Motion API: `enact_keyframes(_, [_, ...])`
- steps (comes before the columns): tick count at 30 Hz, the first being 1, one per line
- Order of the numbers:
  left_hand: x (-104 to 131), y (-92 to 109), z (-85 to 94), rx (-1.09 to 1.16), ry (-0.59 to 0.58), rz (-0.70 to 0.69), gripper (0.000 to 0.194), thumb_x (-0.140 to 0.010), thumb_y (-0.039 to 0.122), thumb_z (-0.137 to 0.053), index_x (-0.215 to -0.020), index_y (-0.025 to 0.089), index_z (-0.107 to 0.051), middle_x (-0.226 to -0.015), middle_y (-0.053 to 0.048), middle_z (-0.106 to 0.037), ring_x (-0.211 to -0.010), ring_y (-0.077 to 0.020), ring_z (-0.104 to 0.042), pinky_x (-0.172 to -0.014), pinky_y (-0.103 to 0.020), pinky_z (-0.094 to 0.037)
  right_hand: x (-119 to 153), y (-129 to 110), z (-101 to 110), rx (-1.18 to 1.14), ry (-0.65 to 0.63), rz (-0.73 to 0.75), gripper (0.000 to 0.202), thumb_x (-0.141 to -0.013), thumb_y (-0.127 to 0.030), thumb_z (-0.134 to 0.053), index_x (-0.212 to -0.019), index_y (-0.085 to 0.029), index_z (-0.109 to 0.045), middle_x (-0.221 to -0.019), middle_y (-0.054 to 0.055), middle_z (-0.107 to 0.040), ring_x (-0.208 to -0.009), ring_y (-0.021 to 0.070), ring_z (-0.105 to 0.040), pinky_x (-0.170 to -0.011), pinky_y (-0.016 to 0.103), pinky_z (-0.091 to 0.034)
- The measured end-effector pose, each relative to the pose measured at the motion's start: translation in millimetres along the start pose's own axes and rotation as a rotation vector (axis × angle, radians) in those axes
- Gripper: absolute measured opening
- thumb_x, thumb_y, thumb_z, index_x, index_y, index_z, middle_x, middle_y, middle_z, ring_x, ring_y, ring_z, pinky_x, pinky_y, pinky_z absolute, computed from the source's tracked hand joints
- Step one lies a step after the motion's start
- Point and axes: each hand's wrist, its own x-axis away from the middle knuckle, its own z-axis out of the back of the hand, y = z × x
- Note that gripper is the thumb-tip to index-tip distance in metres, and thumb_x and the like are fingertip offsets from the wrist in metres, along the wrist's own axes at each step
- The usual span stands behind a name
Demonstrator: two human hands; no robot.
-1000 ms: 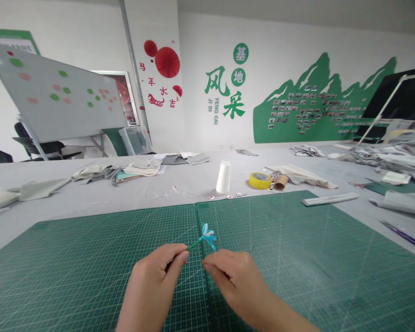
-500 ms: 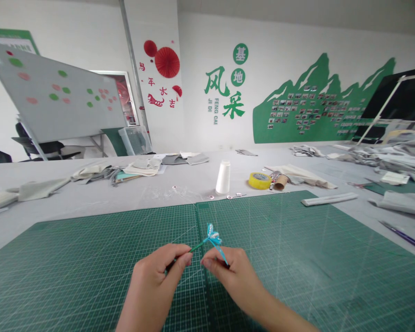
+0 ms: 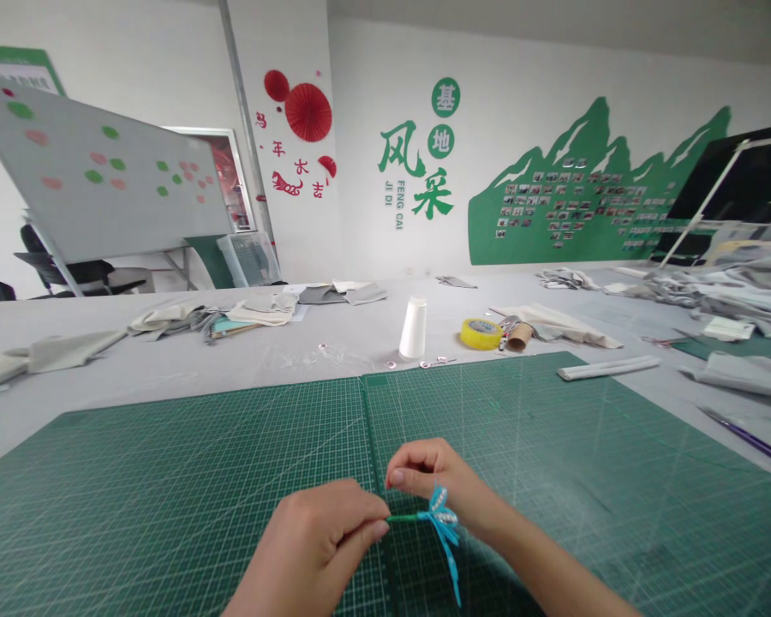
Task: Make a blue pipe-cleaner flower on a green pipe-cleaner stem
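Note:
A small blue ribbon flower (image 3: 442, 518) with white beads on its petals lies sideways above the cutting mats, its blue ribbon tail hanging down. Its thin green stem (image 3: 403, 518) is pinched between the thumb and fingertips of my left hand (image 3: 325, 536). Just behind and above the flower is my right hand (image 3: 440, 480), thumb and forefinger pressed together near the stem; what they hold, if anything, is too small to see.
Green cutting mats (image 3: 231, 446) cover the near table. Beyond them stand a white thread cone (image 3: 414, 329), yellow tape (image 3: 481, 334) and a cardboard tube (image 3: 520, 337). A rolled cloth (image 3: 609, 368) and a purple-handled tool (image 3: 749, 435) lie right; grey fabric pieces (image 3: 77, 350) lie left.
The flower has moved right and down, and its stem has turned from slanting to nearly level. My left hand has shifted right and slightly down; my right hand has moved off the ribbon, slightly up and right.

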Motion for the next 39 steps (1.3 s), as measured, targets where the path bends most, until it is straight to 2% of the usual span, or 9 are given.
enact_keyframes(4, [-1, 1, -0.6, -0.058, -0.075, -0.009, 0.023, -0.090, 0.014, -0.053, -0.073, 0.022, -0.067, -0.068, 0.003, -0.062, -0.065, -0.0135, -0.060, -0.059, -0.020, -0.039, 0, -4, 3, -0.010, -0.024, -0.003, 0.032, -0.076, -0.047, -0.070, -0.069, -0.016, -0.072, -0.058, -0.002, -0.057, -0.055, 0.0113, -0.044, -0.054, 0.025, -0.034])
enact_keyframes(8, [-2, 1, -0.1, -0.070, -0.141, -0.019, 0.021, -0.090, 0.013, -0.054, -0.076, 0.022, -0.068, -0.071, 0.003, -0.064, -0.067, -0.0135, -0.061, -0.061, -0.020, -0.039, 1, -10, 7, 0.006, -0.034, 0.002, 0.030, -0.077, -0.045, -0.069, -0.068, -0.017, -0.072, -0.058, -0.003, -0.058, -0.055, 0.0112, -0.045, -0.055, 0.025, -0.035])
enact_keyframes(16, [-4, 1, -0.6, -0.171, -0.164, 0.026, 0.023, -0.088, 0.011, -0.053, -0.070, 0.021, -0.063, -0.069, 0.005, -0.062, -0.065, -0.0126, -0.060, -0.058, -0.020, -0.036, 9, -22, 1, 0.138, 0.039, 0.095, 0.020, -0.084, -0.030, -0.063, -0.070, -0.017, -0.068, -0.061, -0.003, -0.055, -0.058, 0.0117, -0.045, -0.055, 0.025, -0.034])
enact_keyframes(21, [-3, -2, -1.4, -0.225, -0.104, 0.098, 0.025, -0.088, 0.013, -0.050, -0.069, 0.021, -0.063, -0.070, 0.003, -0.065, -0.065, -0.0151, -0.061, -0.058, -0.022, -0.037, 21, -40, -10, 0.447, 0.116, 0.252, 0.020, -0.089, -0.022, -0.057, -0.070, -0.018, -0.063, -0.063, -0.003, -0.055, -0.060, 0.0117, -0.050, -0.058, 0.024, -0.036])
enact_keyframes(25, [-2, -6, 1.0, -0.201, -0.035, 0.191, 0.025, -0.090, 0.016, -0.047, -0.079, 0.024, -0.068, -0.076, 0.002, -0.069, -0.070, -0.0181, -0.063, -0.064, -0.026, -0.042, 28, -45, -16, 0.589, 0.106, 0.357, 0.020, -0.092, -0.018, -0.052, -0.075, -0.019, -0.062, -0.063, -0.003, -0.054, -0.059, 0.0113, -0.050, -0.057, 0.024, -0.035])
enact_keyframes(32, [-3, -14, 6.2, -0.074, 0.133, 0.316, 0.023, -0.092, 0.026, -0.048, -0.088, 0.026, -0.071, -0.087, 0.001, -0.074, -0.080, -0.0209, -0.066, -0.072, -0.029, -0.047, 31, -40, -22, 0.685, 0.129, 0.498, 0.023, -0.095, -0.020, -0.044, -0.080, -0.018, -0.063, -0.064, -0.001, -0.057, -0.057, 0.0124, -0.050, -0.057, 0.026, -0.034])
enact_keyframes(39, [-1, -15, 7.6, -0.023, 0.240, 0.386, 0.023, -0.090, 0.030, -0.049, -0.087, 0.026, -0.072, -0.090, 0.001, -0.075, -0.085, -0.0227, -0.067, -0.073, -0.030, -0.049, 31, -37, -29, 0.745, 0.109, 0.493, 0.025, -0.095, -0.019, -0.044, -0.081, -0.017, -0.064, -0.063, -0.001, -0.056, -0.056, 0.0121, -0.050, -0.055, 0.025, -0.033])
